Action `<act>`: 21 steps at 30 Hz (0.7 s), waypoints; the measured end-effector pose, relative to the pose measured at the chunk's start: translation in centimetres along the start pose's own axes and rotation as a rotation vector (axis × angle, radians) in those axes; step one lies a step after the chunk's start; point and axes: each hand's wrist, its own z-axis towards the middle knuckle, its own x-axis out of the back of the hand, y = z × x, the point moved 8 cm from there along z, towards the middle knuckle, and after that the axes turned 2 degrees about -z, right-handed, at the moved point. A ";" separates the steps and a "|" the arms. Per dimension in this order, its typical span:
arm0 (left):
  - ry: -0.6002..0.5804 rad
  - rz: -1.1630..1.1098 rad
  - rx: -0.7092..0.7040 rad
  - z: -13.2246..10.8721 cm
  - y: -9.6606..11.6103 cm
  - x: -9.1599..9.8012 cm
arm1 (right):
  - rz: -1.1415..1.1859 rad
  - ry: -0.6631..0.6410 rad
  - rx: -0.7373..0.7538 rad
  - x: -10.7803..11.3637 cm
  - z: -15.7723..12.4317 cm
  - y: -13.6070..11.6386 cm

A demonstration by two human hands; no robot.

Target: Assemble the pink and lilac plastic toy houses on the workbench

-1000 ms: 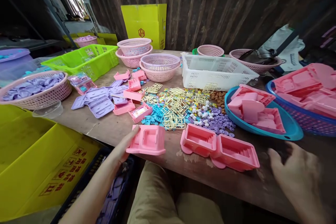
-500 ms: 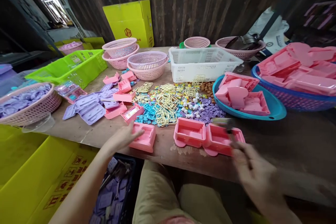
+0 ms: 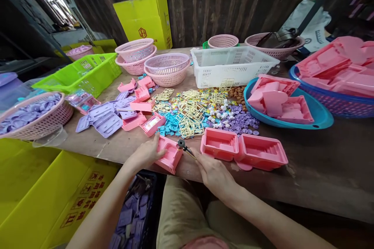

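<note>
A pink plastic box (image 3: 171, 157) lies tilted near the table's front edge. My left hand (image 3: 146, 152) grips its left side, thumb over the top face. My right hand (image 3: 214, 173) is closed round the handle of a small tool (image 3: 186, 148) with a dark round head. That head is at the box's upper right corner; whether it touches cannot be told. Right of my right hand stand two joined open pink boxes (image 3: 244, 148). Behind the held box lie small blue parts (image 3: 170, 124), cream frames (image 3: 191, 114) and purple swirl pieces (image 3: 244, 118).
Flat purple panels (image 3: 106, 122) and a basket of purple parts (image 3: 32, 118) are on the left. Farther back are a green crate (image 3: 78, 74) and a white crate (image 3: 233, 70). A blue bowl (image 3: 324, 122) holds pink parts. Below left stands a yellow carton (image 3: 52, 186).
My right hand has swung left from the joined pink boxes, bringing the tool to the single box. That box is now turned, and my left hand's grip on it has shifted. The view has moved slightly.
</note>
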 end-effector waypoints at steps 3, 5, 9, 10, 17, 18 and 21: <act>-0.002 0.005 0.001 0.0 0.1 0.0 | 0.028 -0.016 0.003 0.3 0.2 -0.3; 0.013 0.004 -0.010 0.1 0.1 0.0 | 0.086 0.046 0.034 1.1 0.2 -0.9; 0.035 -0.007 -0.025 0.1 0.1 0.0 | 0.086 -0.052 0.052 0.3 0.1 -1.4; 0.038 -0.006 -0.027 0.1 0.1 0.0 | 0.085 -0.095 0.038 -0.1 0.0 -1.4; 0.067 0.025 -0.036 0.0 0.3 0.0 | 0.106 -0.134 0.152 -0.4 -1.0 -3.4; 0.072 0.026 -0.039 0.0 0.2 -0.1 | 0.073 -0.176 0.145 -0.9 -1.2 -3.4; 0.083 -0.005 -0.052 0.2 -0.2 -0.1 | 0.107 -0.153 0.118 -0.5 -1.0 -2.8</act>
